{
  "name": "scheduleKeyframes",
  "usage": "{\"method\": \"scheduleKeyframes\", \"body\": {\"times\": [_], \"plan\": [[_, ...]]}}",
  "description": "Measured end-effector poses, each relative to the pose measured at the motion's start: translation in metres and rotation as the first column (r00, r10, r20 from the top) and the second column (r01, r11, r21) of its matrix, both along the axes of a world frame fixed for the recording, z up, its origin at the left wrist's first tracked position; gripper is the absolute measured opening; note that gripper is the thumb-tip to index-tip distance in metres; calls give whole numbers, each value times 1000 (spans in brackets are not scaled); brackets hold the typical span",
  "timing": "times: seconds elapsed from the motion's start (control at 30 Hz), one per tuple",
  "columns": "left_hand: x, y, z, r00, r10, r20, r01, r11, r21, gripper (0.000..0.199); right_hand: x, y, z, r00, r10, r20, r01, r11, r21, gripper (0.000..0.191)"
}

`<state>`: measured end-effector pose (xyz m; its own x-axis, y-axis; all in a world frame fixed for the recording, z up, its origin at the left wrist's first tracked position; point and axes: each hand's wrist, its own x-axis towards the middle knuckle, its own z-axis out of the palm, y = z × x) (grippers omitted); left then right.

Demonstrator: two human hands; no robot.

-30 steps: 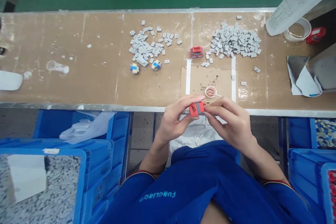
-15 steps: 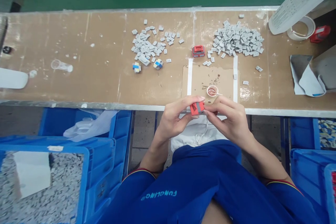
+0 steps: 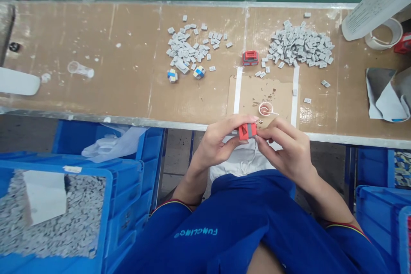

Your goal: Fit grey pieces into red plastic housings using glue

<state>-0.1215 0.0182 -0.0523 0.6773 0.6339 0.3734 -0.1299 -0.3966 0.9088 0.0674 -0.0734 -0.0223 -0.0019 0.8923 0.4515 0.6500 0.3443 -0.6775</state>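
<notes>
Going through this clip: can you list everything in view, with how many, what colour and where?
workbench: one, brown, across the middle
left block heap: one, grey, on the bench
right block heap: one, grey, on the bench
stacked blocks: two, blue, yellow and grey, by the left heap
red fixture: one, red, between the heaps
cardboard sheet: one, tan, white strips alongside
small dish: one, pale, on the cardboard
white printed container: one, white, upper right
blue crates: several, blue, below the bench
red-grey block: one, red with grey band, between the hands
left hand: one, bare, holding the block
right hand: one, bare, holding the block
</notes>
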Motion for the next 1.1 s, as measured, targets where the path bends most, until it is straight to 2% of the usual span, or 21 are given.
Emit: {"method": "scheduleKeyframes", "body": {"times": [0.23,0.37,0.53,0.6,0.67,0.73,0.83,0.9,0.97,1.03,1.1], "plan": [[-3,-4,-5,999,39,-2,-39,999,22,43,-3,2,-9,998,0,-63,-1,1000,-12,8],[-4,-5,-4,996,83,15,-83,997,-1,41,-3,5,-5,998,16,-54,-16,1000,5,5],[3,-6,-13,972,124,199,-95,984,-148,36,-6,8,-5,993,45,-108,-38,997,65,26],[9,-10,-19,945,181,272,-111,961,-252,36,-12,9,-11,989,28,-145,-17,997,76,40],[17,-18,-24,931,233,280,-124,925,-360,38,-19,9,-18,985,-26,-168,39,996,79,49],[25,-27,-26,938,246,243,-123,894,-431,38,-25,8,-25,980,-102,-173,116,990,75,46],[30,-36,-25,940,210,269,-67,887,-457,36,-28,4,-30,965,-177,-191,198,976,95,40],[28,-35,-21,950,170,261,-50,909,-413,37,-25,1,-30,961,-176,-216,201,974,103,37],[21,-29,-12,966,182,185,-121,946,-301,36,-19,-2,-27,964,-132,-232,152,986,71,37],[12,-22,0,965,246,89,-238,967,-93,30,-13,-4,-22,965,-70,-252,75,997,9,40],[5,-16,14,949,312,30,-314,940,135,26,-8,-5,-17,962,-24,-273,13,999,-45,42]]}}
